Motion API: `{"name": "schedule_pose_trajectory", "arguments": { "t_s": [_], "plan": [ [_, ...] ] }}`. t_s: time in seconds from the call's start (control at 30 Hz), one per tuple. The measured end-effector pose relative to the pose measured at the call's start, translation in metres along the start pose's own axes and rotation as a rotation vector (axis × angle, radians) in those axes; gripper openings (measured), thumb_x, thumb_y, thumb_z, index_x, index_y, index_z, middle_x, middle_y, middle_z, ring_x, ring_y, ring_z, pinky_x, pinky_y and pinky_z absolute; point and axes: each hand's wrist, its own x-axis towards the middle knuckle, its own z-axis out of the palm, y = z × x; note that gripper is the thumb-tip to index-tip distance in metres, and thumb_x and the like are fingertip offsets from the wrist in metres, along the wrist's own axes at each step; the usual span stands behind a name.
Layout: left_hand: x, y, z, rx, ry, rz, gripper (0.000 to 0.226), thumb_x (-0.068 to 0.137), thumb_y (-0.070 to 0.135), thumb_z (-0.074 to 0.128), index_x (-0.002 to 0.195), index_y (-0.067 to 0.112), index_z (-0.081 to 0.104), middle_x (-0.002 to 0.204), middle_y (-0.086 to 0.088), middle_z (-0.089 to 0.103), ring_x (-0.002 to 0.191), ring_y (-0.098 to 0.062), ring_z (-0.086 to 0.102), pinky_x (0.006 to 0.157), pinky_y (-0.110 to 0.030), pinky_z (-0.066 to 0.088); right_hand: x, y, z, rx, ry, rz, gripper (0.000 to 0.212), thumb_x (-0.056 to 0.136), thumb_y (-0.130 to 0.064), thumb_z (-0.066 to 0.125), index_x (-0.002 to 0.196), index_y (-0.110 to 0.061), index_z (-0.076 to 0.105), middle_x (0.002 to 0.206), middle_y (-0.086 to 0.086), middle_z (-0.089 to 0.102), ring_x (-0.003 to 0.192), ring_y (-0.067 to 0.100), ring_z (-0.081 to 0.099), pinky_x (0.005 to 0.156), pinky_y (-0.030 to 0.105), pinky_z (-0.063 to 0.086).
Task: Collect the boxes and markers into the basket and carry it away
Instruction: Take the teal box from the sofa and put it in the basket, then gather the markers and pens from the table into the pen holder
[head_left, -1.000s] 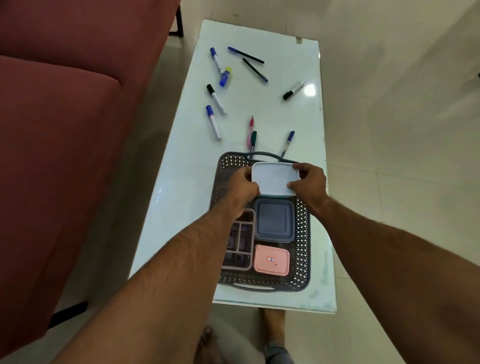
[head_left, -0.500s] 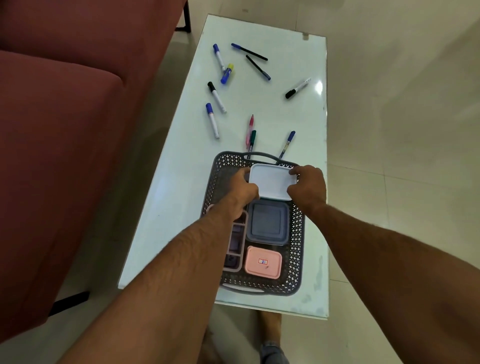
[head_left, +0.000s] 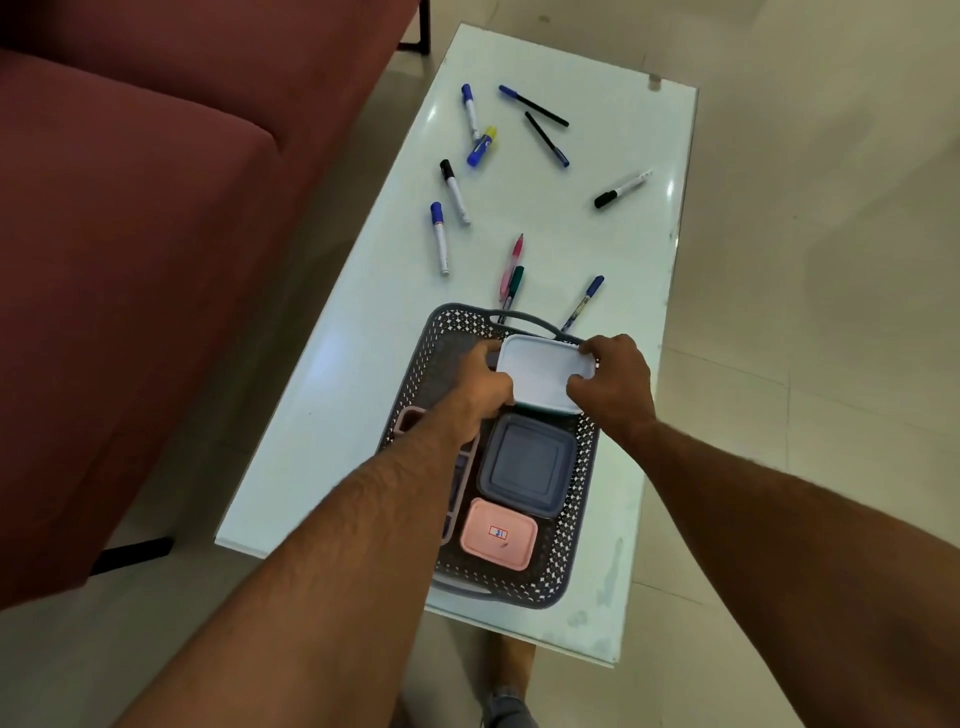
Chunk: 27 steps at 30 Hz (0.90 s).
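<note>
I see loose markers (head_left: 449, 238) scattered on the glass table (head_left: 623, 260) beyond the basket (head_left: 574, 566); three lie against its far handle. A grey box (head_left: 527, 465) and pink box (head_left: 498, 534) fill the near half. The left hand (head_left: 480, 384) and right hand (head_left: 615, 382) pinch the white box (head_left: 545, 371) at its short ends over the far end, long axis crosswise.

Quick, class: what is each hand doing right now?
Left hand: closed on the white box, gripping its left edge.
Right hand: closed on the same white box, gripping its right edge.
</note>
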Motion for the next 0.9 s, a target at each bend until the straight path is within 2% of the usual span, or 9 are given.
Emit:
{"name": "schedule_pose_trajectory", "arguments": {
  "t_s": [0.13, 0.27, 0.4, 0.5, 0.6, 0.9],
  "plan": [
    [0.002, 0.001, 0.005, 0.014, 0.050, 0.015, 0.071, 0.072, -0.020, 0.053, 0.136, 0.012, 0.050, 0.116, -0.015, 0.063, 0.094, -0.025, 0.058, 0.072, -0.033, 0.052, 0.007, 0.002, -0.005, -0.071, -0.027, -0.042, 0.033, 0.076, -0.022, 0.066, 0.107, -0.009, 0.066, 0.099, 0.012, 0.059, 0.090, 0.029, 0.057, 0.077, 0.027, 0.037],
    [0.003, 0.008, 0.008, 0.070, 0.101, 0.001, 0.077, 0.072, -0.018, 0.062, 0.142, 0.010, 0.045, 0.126, -0.015, 0.060, 0.110, -0.027, 0.057, 0.083, -0.031, 0.052, 0.017, 0.005, -0.013, -0.210, -0.080, -0.128, 0.024, 0.076, -0.025, 0.064, 0.089, -0.006, 0.068, 0.083, 0.012, 0.065, 0.082, 0.032, 0.060, 0.069, 0.031, 0.043],
    [-0.002, 0.013, 0.008, 0.089, 0.132, -0.015, 0.076, 0.074, -0.015, 0.065, 0.143, 0.009, 0.043, 0.134, -0.014, 0.057, 0.120, -0.027, 0.054, 0.093, -0.034, 0.051, 0.023, -0.001, -0.018, -0.262, -0.021, -0.181, 0.023, 0.076, -0.031, 0.060, 0.079, -0.009, 0.067, 0.077, 0.008, 0.064, 0.076, 0.030, 0.059, 0.066, 0.032, 0.050],
    [-0.006, 0.016, 0.003, 0.086, 0.173, -0.005, 0.072, 0.076, -0.011, 0.067, 0.142, 0.010, 0.045, 0.137, -0.012, 0.054, 0.124, -0.027, 0.052, 0.098, -0.033, 0.049, 0.026, -0.009, -0.017, -0.220, 0.024, -0.199, 0.020, 0.075, -0.030, 0.059, 0.082, -0.013, 0.067, 0.079, 0.004, 0.063, 0.077, 0.027, 0.057, 0.064, 0.031, 0.047],
    [-0.012, 0.014, -0.007, 0.058, 0.238, 0.006, 0.069, 0.075, -0.007, 0.070, 0.138, 0.012, 0.050, 0.135, -0.011, 0.056, 0.122, -0.026, 0.054, 0.102, -0.039, 0.050, 0.029, -0.014, -0.015, -0.137, 0.005, -0.266, 0.022, 0.075, -0.025, 0.061, 0.093, -0.014, 0.070, 0.086, 0.004, 0.064, 0.083, 0.025, 0.058, 0.068, 0.030, 0.043],
    [-0.037, 0.010, -0.016, -0.065, 0.499, 0.048, 0.050, 0.077, -0.007, 0.064, 0.124, 0.012, 0.061, 0.115, -0.008, 0.066, 0.109, -0.022, 0.061, 0.094, -0.036, 0.054, 0.043, -0.014, -0.028, -0.040, -0.044, -0.395, 0.031, 0.083, -0.019, 0.065, 0.113, -0.012, 0.069, 0.105, 0.006, 0.070, 0.096, 0.024, 0.065, 0.077, 0.026, 0.040]
  ]
}}
